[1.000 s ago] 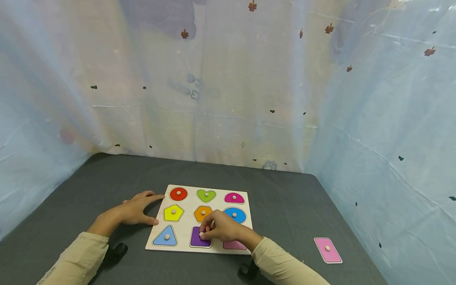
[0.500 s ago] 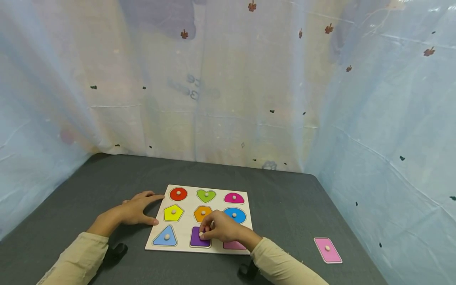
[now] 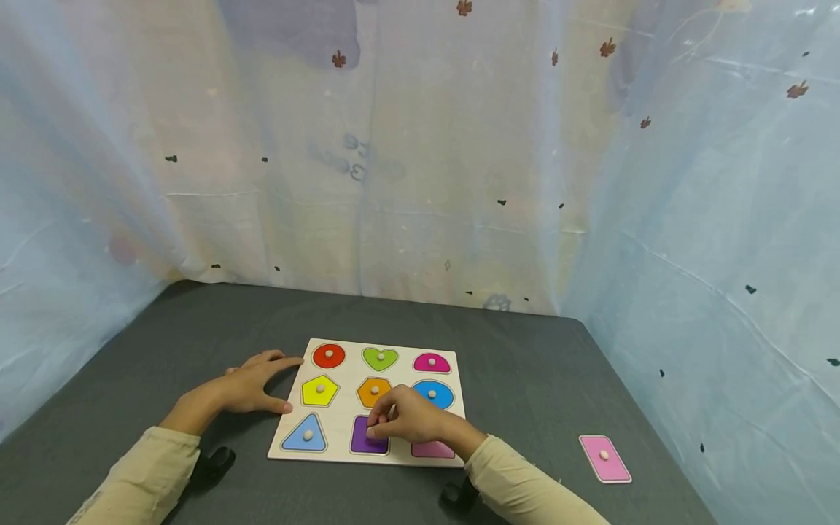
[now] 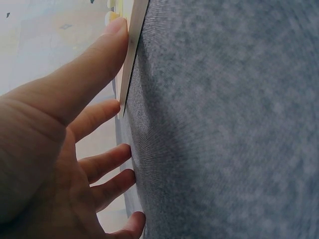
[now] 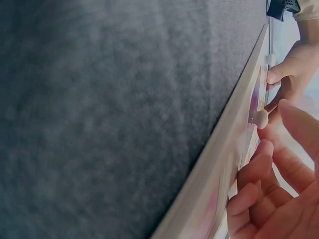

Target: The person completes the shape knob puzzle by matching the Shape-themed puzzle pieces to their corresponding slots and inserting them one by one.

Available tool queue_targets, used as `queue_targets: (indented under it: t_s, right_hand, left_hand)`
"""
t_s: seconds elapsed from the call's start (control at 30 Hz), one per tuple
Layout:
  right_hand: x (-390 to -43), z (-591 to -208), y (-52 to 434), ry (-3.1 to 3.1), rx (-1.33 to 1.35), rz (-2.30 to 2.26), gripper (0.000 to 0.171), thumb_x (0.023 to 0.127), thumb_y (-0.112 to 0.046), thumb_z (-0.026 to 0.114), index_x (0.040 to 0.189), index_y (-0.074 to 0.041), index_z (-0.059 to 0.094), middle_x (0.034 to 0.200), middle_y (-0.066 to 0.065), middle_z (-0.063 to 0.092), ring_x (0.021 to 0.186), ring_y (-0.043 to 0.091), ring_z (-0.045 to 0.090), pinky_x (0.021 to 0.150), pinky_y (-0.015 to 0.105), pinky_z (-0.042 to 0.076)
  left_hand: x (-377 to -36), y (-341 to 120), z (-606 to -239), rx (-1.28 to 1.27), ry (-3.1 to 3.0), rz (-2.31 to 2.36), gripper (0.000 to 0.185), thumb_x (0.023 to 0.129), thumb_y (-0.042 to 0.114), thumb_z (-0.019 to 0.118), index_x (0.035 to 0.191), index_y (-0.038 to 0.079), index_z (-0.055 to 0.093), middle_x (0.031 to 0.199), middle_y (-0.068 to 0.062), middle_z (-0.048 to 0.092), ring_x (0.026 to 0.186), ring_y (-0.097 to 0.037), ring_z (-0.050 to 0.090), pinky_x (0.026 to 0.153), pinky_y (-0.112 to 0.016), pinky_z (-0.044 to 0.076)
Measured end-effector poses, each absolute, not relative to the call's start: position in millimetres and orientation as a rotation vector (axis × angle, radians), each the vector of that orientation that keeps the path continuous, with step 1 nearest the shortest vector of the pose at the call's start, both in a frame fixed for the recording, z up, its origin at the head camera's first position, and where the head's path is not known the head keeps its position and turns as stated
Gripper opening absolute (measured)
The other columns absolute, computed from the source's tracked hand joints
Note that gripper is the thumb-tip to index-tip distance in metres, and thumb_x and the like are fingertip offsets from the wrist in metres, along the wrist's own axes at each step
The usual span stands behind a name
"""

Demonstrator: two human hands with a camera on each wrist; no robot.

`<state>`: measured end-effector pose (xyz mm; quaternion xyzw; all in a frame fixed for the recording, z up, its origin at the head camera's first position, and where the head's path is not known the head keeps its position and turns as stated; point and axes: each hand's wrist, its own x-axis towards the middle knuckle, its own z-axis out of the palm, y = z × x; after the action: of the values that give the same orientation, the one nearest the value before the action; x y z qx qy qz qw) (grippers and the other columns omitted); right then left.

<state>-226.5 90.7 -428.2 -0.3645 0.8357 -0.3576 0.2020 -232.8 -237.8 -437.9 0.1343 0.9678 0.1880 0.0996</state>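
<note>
A wooden knob puzzle board [image 3: 341, 419] lies flat on the dark table. My right hand [image 3: 410, 417] is over its front row, thumb and index fingertips right at the knob [image 5: 260, 118] of the purple square piece [image 3: 361, 441]. In the right wrist view the thumb [image 5: 294, 119] stands apart from that knob, and the other fingers are loosely bent. The square sits in its recess. My left hand [image 3: 252, 384] rests at the board's left edge, fingers spread, thumb [image 4: 117, 35] and index fingertip touching the edge.
A pink four-sided piece [image 3: 605, 459] with a knob lies on the table to the right. A pink recess [image 3: 433, 450] shows under my right wrist. Red circle [image 3: 328, 356], green heart [image 3: 374, 355], blue triangle [image 3: 304, 433] and several other pieces sit in the board. Curtains surround the table.
The head view tilts very slightly. In it, the purple square's knob is less visible beside my right thumb than before. Both hands, the board and the loose pink piece keep their places.
</note>
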Motion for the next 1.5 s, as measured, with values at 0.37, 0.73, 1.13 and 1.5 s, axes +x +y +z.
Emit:
queue_targets:
  t_s: [0.37, 0.73, 1.13, 1.5]
  right_hand:
    - [-225, -423, 96, 2.335, -1.001, -1.01, 0.01, 0.092, -0.018, 0.075, 0.09, -0.008, 0.076, 0.071, -0.007, 0.06, 0.06, 0.001, 0.052, 0.057, 0.013, 0.043]
    - [-221, -414, 109, 2.393, -0.956, -1.002, 0.012, 0.091, -0.022, 0.076, 0.091, -0.01, 0.077, 0.075, -0.005, 0.062, 0.055, 0.002, 0.049, 0.054, 0.015, 0.042]
    - [-219, -414, 130, 2.414, -0.995, -1.026, 0.012, 0.094, -0.019, 0.072, 0.097, -0.009, 0.076, 0.084, -0.001, 0.065, 0.057, 0.0, 0.051, 0.058, 0.016, 0.046]
    - [-218, -414, 157, 2.454, -1.012, -1.048, 0.015, 0.094, -0.022, 0.073, 0.097, -0.008, 0.076, 0.085, 0.005, 0.068, 0.054, 0.0, 0.048, 0.056, 0.016, 0.045]
  left_hand:
    - [-232, -239, -436, 0.414, 2.863, 0.557, 0.093, 0.077, 0.053, 0.083, 0.152, 0.016, 0.043, 0.151, -0.031, 0.037, 0.136, -0.056, 0.035, 0.095, -0.087, 0.027]
    - [-233, -238, -435, 0.422, 2.86, 0.555, 0.093, 0.077, 0.053, 0.083, 0.152, 0.015, 0.043, 0.151, -0.032, 0.037, 0.136, -0.057, 0.035, 0.095, -0.087, 0.028]
    - [-232, -237, -434, 0.416, 2.859, 0.558, 0.094, 0.077, 0.053, 0.083, 0.153, 0.014, 0.043, 0.151, -0.032, 0.037, 0.136, -0.057, 0.035, 0.095, -0.086, 0.028]
    - [-232, -237, -435, 0.417, 2.862, 0.569, 0.094, 0.077, 0.052, 0.084, 0.152, 0.014, 0.043, 0.151, -0.031, 0.037, 0.136, -0.056, 0.036, 0.095, -0.086, 0.028]
